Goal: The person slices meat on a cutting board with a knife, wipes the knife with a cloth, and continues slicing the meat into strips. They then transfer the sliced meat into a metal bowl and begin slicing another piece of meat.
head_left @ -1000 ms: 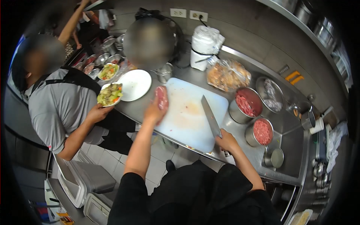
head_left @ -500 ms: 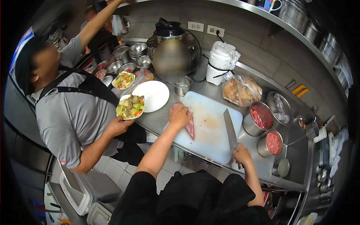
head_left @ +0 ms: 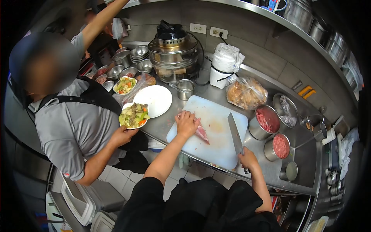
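My left hand (head_left: 186, 123) presses flat on the raw meat (head_left: 201, 133) at the left of the cutting board (head_left: 216, 145), soft and slippery I'd judge, so I pin it from above, my right hand (head_left: 246, 157) gripping the cleaver (head_left: 234, 133)

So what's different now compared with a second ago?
The left hand has brought the meat down from the board's far left edge, where it was held up, and now presses it flat on the board. The right hand still grips the knife, blade resting on the board. The person alongside still holds a plate of vegetables.
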Available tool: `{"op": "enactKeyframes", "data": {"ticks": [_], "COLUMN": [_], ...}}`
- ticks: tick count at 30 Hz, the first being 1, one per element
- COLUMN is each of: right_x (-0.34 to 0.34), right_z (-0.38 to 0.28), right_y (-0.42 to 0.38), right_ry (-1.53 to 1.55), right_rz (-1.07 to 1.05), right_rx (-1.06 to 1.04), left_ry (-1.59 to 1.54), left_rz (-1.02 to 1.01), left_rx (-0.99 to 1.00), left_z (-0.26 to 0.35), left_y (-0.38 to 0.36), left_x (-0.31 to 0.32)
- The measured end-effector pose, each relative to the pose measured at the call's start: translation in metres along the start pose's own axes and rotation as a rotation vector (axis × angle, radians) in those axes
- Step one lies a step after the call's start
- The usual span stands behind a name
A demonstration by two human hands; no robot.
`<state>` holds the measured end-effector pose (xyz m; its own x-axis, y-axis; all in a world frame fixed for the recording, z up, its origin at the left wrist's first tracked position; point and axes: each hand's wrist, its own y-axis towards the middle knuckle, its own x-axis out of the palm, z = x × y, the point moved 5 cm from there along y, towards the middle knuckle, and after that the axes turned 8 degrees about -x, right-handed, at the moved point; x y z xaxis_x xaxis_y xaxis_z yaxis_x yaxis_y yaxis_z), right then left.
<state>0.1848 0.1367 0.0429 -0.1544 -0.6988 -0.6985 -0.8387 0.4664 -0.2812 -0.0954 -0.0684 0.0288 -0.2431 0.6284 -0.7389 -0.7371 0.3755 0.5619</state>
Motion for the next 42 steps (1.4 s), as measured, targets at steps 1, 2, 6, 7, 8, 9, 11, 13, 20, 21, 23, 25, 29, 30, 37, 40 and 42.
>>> {"op": "enactKeyframes", "data": {"ticks": [1, 2, 6, 7, 8, 9, 11, 13, 20, 21, 23, 25, 29, 30, 37, 40, 42], "right_x": [0.000, -0.001, -0.006, -0.007, -0.009, -0.010, -0.011, -0.009, -0.011, -0.010, -0.002, -0.007, -0.013, -0.015, -0.023, -0.023, -0.026], "right_z": [0.000, 0.000, -0.003, -0.003, -0.003, -0.002, 0.003, 0.008, 0.010, 0.013, 0.030, 0.024, 0.011, 0.008, 0.002, -0.002, -0.003], "right_y": [0.001, 0.002, 0.002, 0.001, 0.001, 0.002, 0.003, 0.005, 0.003, 0.007, 0.017, 0.013, 0.007, 0.005, -0.003, -0.004, -0.004], "right_ry": [0.001, -0.003, 0.008, 0.033, 0.031, 0.047, 0.062, 0.099, 0.089, 0.061, 0.001, -0.019, -0.029, -0.022, 0.015, -0.051, -0.113], "right_rz": [-0.017, -0.016, -0.054, -0.067, -0.066, -0.078, -0.091, -0.106, -0.122, -0.108, -0.080, -0.105, -0.128, -0.124, -0.187, -0.196, -0.195], "right_rx": [-0.014, -0.018, -0.019, -0.019, -0.021, -0.019, -0.014, -0.066, -0.084, -0.113, -0.153, -0.140, -0.130, -0.114, -0.040, -0.030, -0.032], "left_ry": [0.011, 0.020, 0.007, -0.004, -0.016, -0.021, -0.040, -0.059, -0.031, -0.019, -0.018, -0.028, -0.150, -0.157, -0.247, -0.225, -0.219], "left_rz": [0.012, 0.026, 0.012, 0.017, 0.021, 0.028, 0.015, -0.004, -0.052, -0.071, -0.177, -0.191, -0.167, -0.171, -0.232, -0.251, -0.315], "left_rx": [-0.007, -0.013, -0.039, -0.033, -0.028, -0.021, -0.031, -0.040, -0.085, -0.095, -0.109, -0.092, -0.077, 0.012, 0.117, 0.082, 0.062], "left_z": [0.005, 0.010, 0.033, 0.040, 0.048, 0.056, 0.072, 0.081, 0.082, 0.081, 0.081, 0.067, 0.076, 0.084, 0.098, 0.097, 0.099], "left_y": [-0.004, -0.007, -0.023, -0.027, -0.033, -0.038, -0.047, -0.054, -0.057, -0.059, -0.055, -0.057, -0.048, -0.047, -0.068, -0.057, -0.048], "left_x": [-0.001, -0.002, -0.001, 0.000, 0.001, 0.004, 0.011, 0.015, 0.021, 0.023, 0.019, 0.032, -0.020, -0.029, -0.008, 0.000, -0.001]}}
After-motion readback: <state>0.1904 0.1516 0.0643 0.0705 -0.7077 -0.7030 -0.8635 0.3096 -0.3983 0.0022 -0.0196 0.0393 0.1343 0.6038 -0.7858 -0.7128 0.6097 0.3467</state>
